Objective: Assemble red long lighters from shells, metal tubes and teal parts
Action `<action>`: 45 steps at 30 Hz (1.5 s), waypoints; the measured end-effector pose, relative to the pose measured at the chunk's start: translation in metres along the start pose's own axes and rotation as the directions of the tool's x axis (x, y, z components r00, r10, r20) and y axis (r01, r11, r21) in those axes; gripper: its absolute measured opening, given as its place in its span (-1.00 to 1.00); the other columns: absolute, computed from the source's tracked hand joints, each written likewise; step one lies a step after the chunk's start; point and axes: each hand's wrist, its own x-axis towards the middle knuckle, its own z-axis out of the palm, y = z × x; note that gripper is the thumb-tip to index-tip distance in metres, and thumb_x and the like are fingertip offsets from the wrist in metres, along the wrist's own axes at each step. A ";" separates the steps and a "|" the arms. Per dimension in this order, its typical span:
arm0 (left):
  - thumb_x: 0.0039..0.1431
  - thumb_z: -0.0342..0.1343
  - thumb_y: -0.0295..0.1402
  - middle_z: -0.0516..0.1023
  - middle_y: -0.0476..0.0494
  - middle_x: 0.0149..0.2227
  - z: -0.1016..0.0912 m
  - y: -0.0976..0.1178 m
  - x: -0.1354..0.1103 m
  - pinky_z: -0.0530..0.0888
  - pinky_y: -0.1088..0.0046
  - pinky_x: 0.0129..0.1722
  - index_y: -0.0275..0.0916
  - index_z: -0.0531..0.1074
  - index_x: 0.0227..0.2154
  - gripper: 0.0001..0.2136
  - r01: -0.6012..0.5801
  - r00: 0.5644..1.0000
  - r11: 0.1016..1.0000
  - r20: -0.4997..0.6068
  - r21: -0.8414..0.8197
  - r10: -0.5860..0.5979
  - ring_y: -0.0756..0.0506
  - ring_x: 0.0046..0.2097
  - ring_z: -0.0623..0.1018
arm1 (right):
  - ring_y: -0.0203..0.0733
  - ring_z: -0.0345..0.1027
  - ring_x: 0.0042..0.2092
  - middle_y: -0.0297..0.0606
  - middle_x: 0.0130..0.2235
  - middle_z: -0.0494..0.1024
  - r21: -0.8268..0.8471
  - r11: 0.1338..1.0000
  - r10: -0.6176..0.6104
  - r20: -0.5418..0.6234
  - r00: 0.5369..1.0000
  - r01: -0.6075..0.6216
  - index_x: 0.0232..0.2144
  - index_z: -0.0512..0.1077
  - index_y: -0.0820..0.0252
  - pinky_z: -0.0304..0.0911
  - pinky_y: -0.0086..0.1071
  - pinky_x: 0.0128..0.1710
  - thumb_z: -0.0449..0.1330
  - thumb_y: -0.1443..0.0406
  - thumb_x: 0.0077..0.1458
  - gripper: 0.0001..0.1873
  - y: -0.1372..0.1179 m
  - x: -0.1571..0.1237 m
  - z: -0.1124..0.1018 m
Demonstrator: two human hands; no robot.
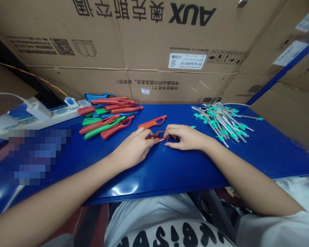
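My left hand [135,145] pinches the near end of a red lighter casing [159,135], just above the blue table. My right hand [186,137] is closed at the casing's other side, its fingertips on or close to it. A thin wire [165,147] shows between the right thumb and forefinger and hangs down below them. Small parts inside the casing are mostly hidden by my fingers. A teal tip [193,127] shows just behind my right hand. Beyond the hands lies another orange-red casing piece [151,122] with a loop opening.
Red, green and blue casing pieces [105,127] are heaped at the left. Metal rods with teal parts [224,123] lie piled at the right. A power strip [56,113] with plugs runs along the left back. A large cardboard sheet [144,41] stands behind the blue table [185,175].
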 end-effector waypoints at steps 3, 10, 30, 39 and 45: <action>0.40 -0.03 -0.43 0.49 -0.25 -0.05 0.000 0.000 0.000 0.51 0.23 -0.04 -0.15 0.55 0.06 -0.68 0.009 1.000 1.000 0.020 0.008 -0.010 -0.19 -0.03 0.47 | -0.23 0.36 -0.25 -0.22 -0.17 0.50 -0.018 1.000 -0.001 0.002 1.000 0.001 -0.17 0.49 0.20 0.25 -0.37 -0.26 0.24 0.27 0.18 -0.82 0.001 -0.001 -0.002; 0.39 -0.04 -0.46 0.49 -0.26 -0.06 -0.001 0.000 0.000 0.51 0.21 -0.02 -0.13 0.55 0.06 -0.66 0.016 0.999 1.000 0.038 0.023 -0.017 -0.20 -0.01 0.47 | -0.22 0.38 -0.22 -0.19 -0.12 0.51 0.041 0.999 -0.011 -0.005 1.000 0.011 -0.12 0.51 0.18 0.29 -0.37 -0.23 0.26 0.27 0.17 -0.78 0.002 -0.001 -0.002; 0.39 -0.05 -0.45 0.48 -0.28 -0.07 -0.002 0.001 0.000 0.51 0.18 -0.01 -0.15 0.56 0.07 -0.66 0.023 0.999 1.000 0.038 0.009 -0.023 -0.22 0.00 0.46 | -0.23 0.42 -0.22 -0.19 -0.13 0.56 0.113 0.993 -0.026 -0.023 0.999 0.029 -0.12 0.53 0.19 0.33 -0.37 -0.23 0.27 0.25 0.19 -0.78 0.000 0.000 -0.002; 0.39 -0.06 -0.46 0.48 -0.28 -0.07 -0.001 0.000 0.000 0.51 0.17 0.01 -0.16 0.56 0.06 -0.65 0.012 0.999 1.000 0.037 0.018 -0.013 -0.21 -0.02 0.47 | -0.21 0.45 -0.18 -0.19 -0.07 0.55 0.004 1.000 0.004 -0.017 1.000 -0.004 -0.13 0.55 0.16 0.31 -0.37 -0.22 0.24 0.25 0.21 -0.80 -0.004 0.000 0.000; 0.39 -0.06 -0.46 0.48 -0.29 -0.07 -0.002 0.001 0.001 0.50 0.17 0.03 -0.17 0.56 0.06 -0.66 0.012 0.999 1.000 0.040 0.005 -0.012 -0.21 -0.02 0.46 | -0.22 0.44 -0.21 -0.18 -0.12 0.56 0.069 0.998 -0.003 -0.036 0.999 0.005 -0.14 0.53 0.19 0.33 -0.36 -0.23 0.24 0.26 0.21 -0.81 -0.003 0.001 0.000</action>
